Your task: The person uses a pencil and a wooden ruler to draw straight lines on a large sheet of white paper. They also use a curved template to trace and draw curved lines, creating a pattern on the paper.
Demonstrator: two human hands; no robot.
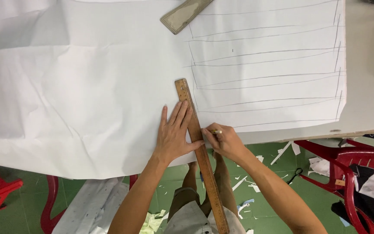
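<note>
White paper (87, 86) on table; wooden ruler (198, 147) long axis near-vertical, left hand (174, 134) flat on it; right hand (224, 141) grip pinching pencil (215, 131).

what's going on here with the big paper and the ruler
A person is marking a large white paper spread over a table. The left hand lies flat on a long wooden ruler, pinning it to the paper, while the right hand holds a pencil against the ruler's right edge near the paper's lower edge. To the right, the paper already carries a stack of long pencil lines. A second ruler lies at the top. Paper scraps litter the green floor beside a red chair.
</note>
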